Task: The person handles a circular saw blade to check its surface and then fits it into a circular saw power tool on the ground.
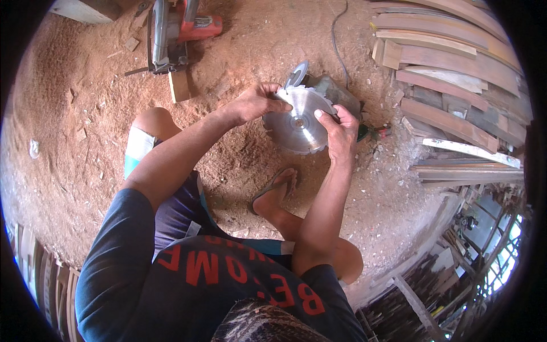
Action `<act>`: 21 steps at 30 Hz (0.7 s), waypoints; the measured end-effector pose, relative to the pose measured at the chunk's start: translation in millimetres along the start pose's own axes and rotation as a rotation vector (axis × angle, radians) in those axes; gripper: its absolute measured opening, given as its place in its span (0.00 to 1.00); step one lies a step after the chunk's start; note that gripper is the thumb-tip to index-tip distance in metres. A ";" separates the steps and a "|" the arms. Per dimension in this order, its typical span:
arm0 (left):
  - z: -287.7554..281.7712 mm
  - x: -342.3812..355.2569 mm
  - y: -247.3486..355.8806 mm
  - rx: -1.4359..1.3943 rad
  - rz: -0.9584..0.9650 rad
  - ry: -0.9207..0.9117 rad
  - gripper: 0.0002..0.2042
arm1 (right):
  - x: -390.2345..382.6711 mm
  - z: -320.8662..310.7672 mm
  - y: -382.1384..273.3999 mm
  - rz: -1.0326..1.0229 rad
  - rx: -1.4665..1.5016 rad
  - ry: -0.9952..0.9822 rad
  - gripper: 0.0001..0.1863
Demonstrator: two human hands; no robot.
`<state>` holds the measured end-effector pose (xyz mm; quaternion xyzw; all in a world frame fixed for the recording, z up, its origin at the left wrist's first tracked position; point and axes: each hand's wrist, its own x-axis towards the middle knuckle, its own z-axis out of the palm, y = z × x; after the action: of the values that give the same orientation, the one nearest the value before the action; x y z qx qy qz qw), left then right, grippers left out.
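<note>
A round, shiny circular saw blade (297, 132) with a toothed rim and a small centre hole is held up between my two hands. My left hand (262, 104) grips its upper left edge, thumb on the flat face. At the right edge my right hand (340, 126) pinches it, thumb on the face and fingers behind. Just beyond the blade stands a grinder with a grey wheel (297, 74) and a dark body (333, 91), partly hidden by the blade and my right hand.
A red and grey circular saw (171, 37) rests at the far left by a small wood block (179, 85). A cable (336, 37) runs from the grinder. Stacked boards (450, 105) fill the right side. Sawdust (85, 142) covers the ground; my sandalled foot (273, 194) is below the blade.
</note>
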<state>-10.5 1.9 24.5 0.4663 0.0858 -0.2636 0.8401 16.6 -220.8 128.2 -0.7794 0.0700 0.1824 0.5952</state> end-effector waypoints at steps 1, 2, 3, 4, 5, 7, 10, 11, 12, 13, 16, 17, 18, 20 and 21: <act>0.9 -1.0 3.0 -0.004 0.016 -0.013 0.09 | -2.4 -0.2 -6.1 -0.049 -0.035 0.003 0.06; 2.1 -1.7 5.9 -0.008 0.032 -0.026 0.09 | -4.8 -1.8 -11.1 -0.065 -0.074 -0.009 0.06; 3.7 -2.5 8.6 -0.002 0.039 -0.026 0.09 | -7.3 -4.1 -15.8 -0.081 -0.112 -0.021 0.06; 4.4 -4.2 10.8 0.006 0.045 -0.023 0.10 | -9.2 -4.4 -20.3 -0.096 -0.148 -0.036 0.06; 4.9 -5.6 13.1 0.014 0.051 -0.020 0.10 | -10.9 -3.6 -24.7 -0.115 -0.163 -0.034 0.06; 4.9 -7.4 16.3 0.035 0.049 -0.024 0.09 | -14.0 -0.1 -32.1 -0.150 -0.192 -0.028 0.06; 1.6 -10.1 20.1 0.046 0.069 -0.075 0.09 | -16.4 4.5 -37.6 -0.160 -0.205 -0.034 0.06; 1.0 -11.0 21.7 0.047 0.081 -0.099 0.09 | -16.3 5.0 -36.9 -0.160 -0.212 -0.048 0.06; 0.5 -12.2 23.1 0.067 0.077 -0.093 0.09 | -15.3 5.5 -35.3 -0.160 -0.218 -0.062 0.06; 3.9 -14.9 29.0 0.086 0.072 -0.092 0.09 | -15.5 4.6 -34.3 -0.156 -0.227 -0.071 0.06; 7.6 -16.1 34.3 0.133 0.059 -0.084 0.09 | -16.8 5.6 -33.8 -0.117 -0.175 -0.079 0.06; 6.9 -16.7 35.2 0.149 0.057 -0.078 0.09 | -15.8 6.4 -33.7 -0.109 -0.169 -0.092 0.07; 5.8 -17.3 35.9 0.153 0.052 -0.064 0.09 | -14.4 7.0 -32.9 -0.101 -0.162 -0.105 0.07; 4.5 -15.5 32.7 0.157 0.041 -0.047 0.09 | -11.9 5.2 -28.4 -0.070 -0.119 -0.120 0.08; 5.1 -14.1 30.4 0.132 0.033 -0.040 0.09 | -9.9 4.0 -23.5 -0.047 -0.081 -0.126 0.09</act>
<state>-7.1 15.7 55.3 0.5168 0.0438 -0.2643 0.8131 14.3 -211.5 152.2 -0.7912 0.0067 0.2197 0.5707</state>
